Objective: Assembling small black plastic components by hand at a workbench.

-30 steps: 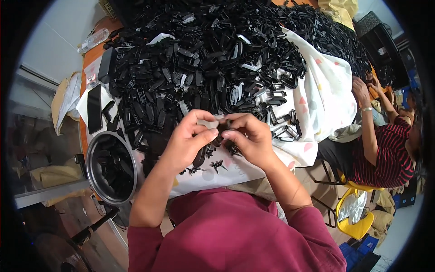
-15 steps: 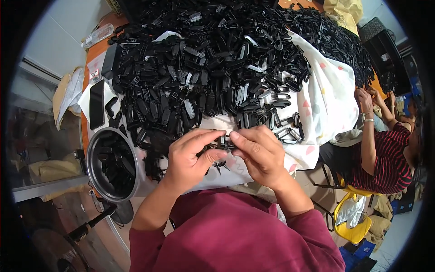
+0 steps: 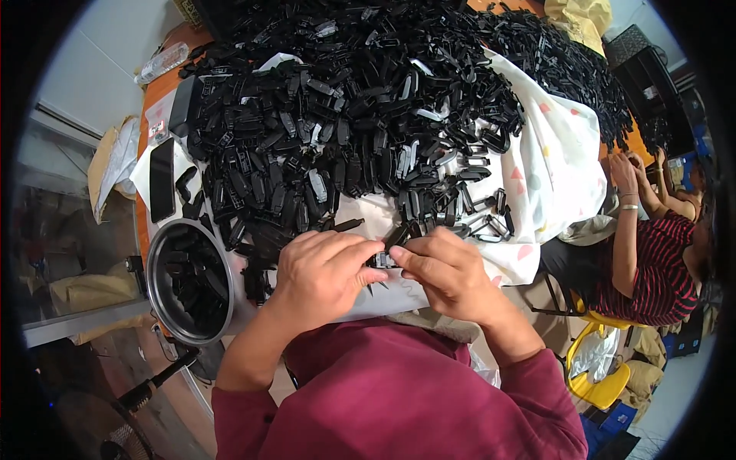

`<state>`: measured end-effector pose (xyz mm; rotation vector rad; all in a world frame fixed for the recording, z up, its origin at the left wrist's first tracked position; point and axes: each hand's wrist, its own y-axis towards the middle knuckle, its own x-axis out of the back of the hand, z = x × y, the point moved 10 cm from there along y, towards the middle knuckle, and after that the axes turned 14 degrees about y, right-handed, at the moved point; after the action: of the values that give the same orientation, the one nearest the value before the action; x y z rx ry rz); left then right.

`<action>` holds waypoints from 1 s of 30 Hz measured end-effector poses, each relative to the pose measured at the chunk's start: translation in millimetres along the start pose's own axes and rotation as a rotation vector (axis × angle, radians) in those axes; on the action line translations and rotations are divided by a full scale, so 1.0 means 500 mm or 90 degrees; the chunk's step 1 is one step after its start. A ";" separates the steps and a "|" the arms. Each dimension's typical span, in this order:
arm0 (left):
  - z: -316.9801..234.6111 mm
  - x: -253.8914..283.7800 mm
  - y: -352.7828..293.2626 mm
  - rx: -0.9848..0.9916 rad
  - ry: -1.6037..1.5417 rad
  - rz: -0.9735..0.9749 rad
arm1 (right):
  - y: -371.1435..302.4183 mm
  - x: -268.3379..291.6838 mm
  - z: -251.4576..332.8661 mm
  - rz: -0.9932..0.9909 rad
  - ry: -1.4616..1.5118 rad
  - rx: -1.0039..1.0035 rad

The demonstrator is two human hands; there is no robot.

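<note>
Two hands (image 3: 323, 270), apparently pinching one dark part (image 3: 384, 261), white cloth (image 3: 365, 211) bare beyond, its front edge near

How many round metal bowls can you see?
1: the bowl, left of the person's left hand, with black parts inside. Another could be hidden behind the big heap.

The left hand (image 3: 322, 272) and right hand (image 3: 452, 272) mostly hide a small part (image 3: 384, 260) between them. The black pile (image 3: 337, 84) is cut off at twelve o'clock; a striped-shirted co-worker (image 3: 661, 264) is partly lost at three.
</note>
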<state>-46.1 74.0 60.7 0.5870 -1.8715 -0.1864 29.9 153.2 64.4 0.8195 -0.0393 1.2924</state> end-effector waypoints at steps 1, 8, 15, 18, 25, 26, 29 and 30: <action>0.000 -0.007 -0.003 0.002 0.001 -0.003 | -0.004 -0.007 -0.008 0.000 0.013 -0.012; 0.065 -0.141 -0.065 0.425 -0.684 -0.124 | -0.033 0.005 -0.010 -0.201 -0.075 -0.019; 0.046 -0.163 -0.095 0.381 -1.084 -0.049 | -0.081 -0.032 -0.082 -0.211 0.371 -0.332; 0.086 -0.083 -0.131 0.387 -0.564 -0.024 | -0.072 -0.065 -0.097 -0.059 0.357 -0.353; 0.276 0.218 -0.318 0.606 0.431 -0.178 | -0.119 0.105 -0.201 -0.230 0.023 -0.408; 0.277 0.208 -0.313 0.568 0.551 -0.116 | -0.078 0.079 -0.168 -0.115 -0.085 -0.311; 0.218 0.182 -0.247 0.411 0.651 -0.140 | -0.032 0.001 -0.138 0.034 -0.181 -0.194; 0.191 0.151 -0.211 0.352 0.607 -0.162 | -0.026 0.001 -0.139 0.034 -0.225 -0.188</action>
<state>-121.2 -67.9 45.6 1.0602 -0.8947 0.4075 12.9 191.6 7.6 0.7839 -0.5249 1.1444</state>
